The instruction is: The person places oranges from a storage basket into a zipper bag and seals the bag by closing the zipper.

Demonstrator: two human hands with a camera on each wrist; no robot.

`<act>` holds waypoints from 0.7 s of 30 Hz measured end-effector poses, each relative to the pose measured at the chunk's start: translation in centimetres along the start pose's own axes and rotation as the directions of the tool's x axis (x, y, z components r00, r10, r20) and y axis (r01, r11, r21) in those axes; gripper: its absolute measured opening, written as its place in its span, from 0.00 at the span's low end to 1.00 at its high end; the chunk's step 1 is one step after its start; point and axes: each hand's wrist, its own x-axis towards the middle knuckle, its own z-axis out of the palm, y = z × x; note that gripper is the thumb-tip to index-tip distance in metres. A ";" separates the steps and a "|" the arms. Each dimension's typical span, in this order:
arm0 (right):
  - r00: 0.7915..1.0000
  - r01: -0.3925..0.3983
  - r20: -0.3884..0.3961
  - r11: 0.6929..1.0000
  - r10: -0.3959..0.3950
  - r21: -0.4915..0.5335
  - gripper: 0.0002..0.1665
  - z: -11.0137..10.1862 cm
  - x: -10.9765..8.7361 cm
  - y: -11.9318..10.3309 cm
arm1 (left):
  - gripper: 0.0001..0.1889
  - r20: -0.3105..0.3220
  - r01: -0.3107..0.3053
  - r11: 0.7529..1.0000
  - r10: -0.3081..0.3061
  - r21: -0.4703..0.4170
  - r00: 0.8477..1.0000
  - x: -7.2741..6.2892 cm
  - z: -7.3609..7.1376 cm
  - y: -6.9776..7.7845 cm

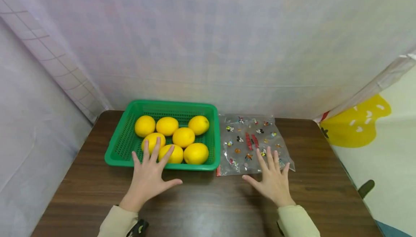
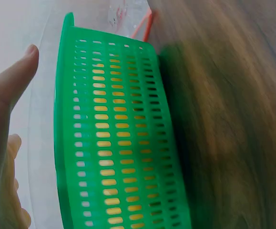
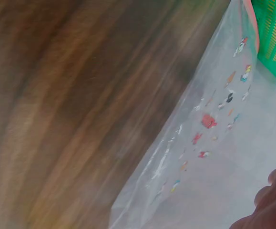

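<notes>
My left hand (image 1: 148, 179), fingers spread, hovers at the front rim of a green plastic basket (image 1: 112, 159) and holds nothing. Several yellow lemons (image 1: 183, 137) lie inside the basket; my fingertips overlap the front ones in the head view. Through the slotted wall, the left wrist view shows yellow of the lemons (image 2: 108, 162). To the right of the basket lies a flat clear plastic bag (image 1: 240, 157) printed with small cartoon figures, with a red strip along its left edge. My right hand (image 1: 274, 185), also spread and holding nothing, is over the bag's front edge.
Both things stand on a dark brown wooden table (image 1: 208, 201), near its back edge. A pale curtain (image 1: 208, 49) hangs right behind them. White sheeting closes the left side, and a panel with a yellow shape (image 1: 357, 125) is at the right.
</notes>
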 end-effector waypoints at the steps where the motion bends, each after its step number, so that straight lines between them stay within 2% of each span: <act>1: 1.000 0.001 0.001 1.000 -0.001 0.007 0.59 0.0 0.2 -0.1 | 0.52 -0.003 -0.005 1.000 0.005 -0.004 1.000 0.1 0.0 0.2; 8: 1.000 0.019 -0.003 0.999 -0.019 0.041 0.57 0.0 1.5 -1.0 | 0.52 -0.023 -0.037 0.999 0.037 -0.023 0.999 1.1 -0.2 1.4; 15: 1.000 0.028 0.006 0.998 -0.029 0.058 0.55 0.0 2.9 -2.2 | 0.52 -0.008 -0.051 0.997 0.050 -0.059 0.999 2.2 -0.4 2.9; 21: 0.999 0.034 -0.039 0.998 -0.032 0.050 0.53 0.6 3.8 -3.2 | 0.51 0.010 -0.070 0.995 0.071 -0.071 0.997 2.9 -0.4 4.3</act>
